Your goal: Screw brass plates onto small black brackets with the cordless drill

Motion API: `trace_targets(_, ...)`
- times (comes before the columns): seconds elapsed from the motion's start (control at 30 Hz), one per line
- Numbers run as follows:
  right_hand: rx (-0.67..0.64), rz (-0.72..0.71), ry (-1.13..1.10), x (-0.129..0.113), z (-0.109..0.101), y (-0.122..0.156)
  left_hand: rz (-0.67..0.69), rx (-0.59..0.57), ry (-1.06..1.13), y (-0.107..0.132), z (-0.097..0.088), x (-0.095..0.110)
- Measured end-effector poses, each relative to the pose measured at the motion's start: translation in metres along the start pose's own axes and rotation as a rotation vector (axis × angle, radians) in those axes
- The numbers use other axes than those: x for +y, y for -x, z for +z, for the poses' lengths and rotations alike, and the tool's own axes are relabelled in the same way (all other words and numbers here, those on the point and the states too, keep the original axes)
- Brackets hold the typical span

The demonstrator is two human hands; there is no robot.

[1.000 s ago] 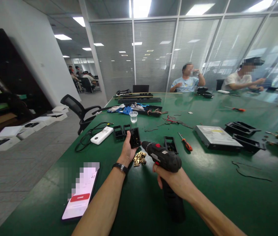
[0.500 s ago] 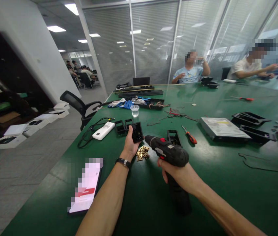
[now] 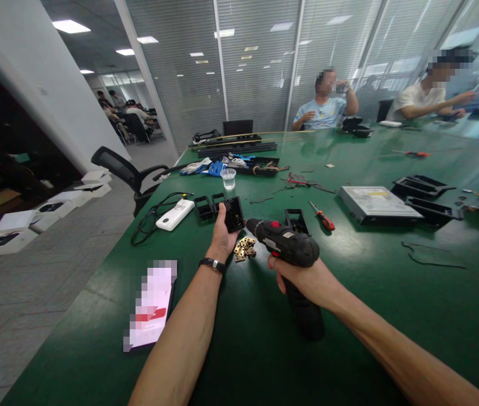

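Note:
My left hand [image 3: 221,237] is closed round a black plastic housing [image 3: 234,214], held up above the green table [image 3: 256,361]. A black cordless drill [image 3: 288,242] is gripped in my right hand [image 3: 300,276], its chuck pointing left at the side of the housing. Whether the bit touches the housing is too small to tell. Below them lies a pile of brass-coloured metal pieces [image 3: 245,248]. Two more black housings [image 3: 203,207] stand behind my left hand, and another black housing [image 3: 297,221] rests behind the drill.
A phone [image 3: 152,307] and a white power bank [image 3: 175,215] with a black cable lie left. A plastic cup [image 3: 228,179] stands behind. To the right are a screwdriver [image 3: 323,216], a metal drive box [image 3: 378,206] and black trays [image 3: 434,211]. Two people sit across the table.
The whole view has shifted slightly, with things appearing higher up. Both hands keep their grip on the housing and the drill. Another person's hand now shows at the right edge.

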State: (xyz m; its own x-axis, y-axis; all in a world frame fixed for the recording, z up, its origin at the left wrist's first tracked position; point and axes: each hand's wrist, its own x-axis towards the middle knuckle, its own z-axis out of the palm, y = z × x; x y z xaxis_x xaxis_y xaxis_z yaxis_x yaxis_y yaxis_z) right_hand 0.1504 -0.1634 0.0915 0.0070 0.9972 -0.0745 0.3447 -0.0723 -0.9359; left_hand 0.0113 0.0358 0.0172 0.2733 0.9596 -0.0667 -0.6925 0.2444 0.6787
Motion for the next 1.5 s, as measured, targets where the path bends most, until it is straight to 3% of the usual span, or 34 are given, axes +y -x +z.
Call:
trace_targets(0.13, -0.017, -0.043, 0.054, -0.006, -0.005, -0.001, 0.017, 0.015, 0.043, 0.002, 0.002, 0.002)
trace_targets(0.3, -0.072, -0.316, 0.137, -0.006, -0.011, -0.006, 0.027, 0.018, 0.074, 0.0, -0.002, 0.005)
trace_targets(0.37, -0.087, -0.359, 0.165, -0.005, -0.014, -0.007, 0.023, 0.012, 0.067, -0.001, -0.004, 0.006)
trace_targets(0.77, 0.019, -0.27, 0.209, 0.008, -0.029, 0.002, 0.021, -0.02, -0.006, 0.005, 0.004, 0.004)
trace_targets(1.5, -0.062, -0.327, 0.272, 0.01, -0.032, 0.0, 0.018, -0.035, -0.021, 0.001, -0.001, 0.002)
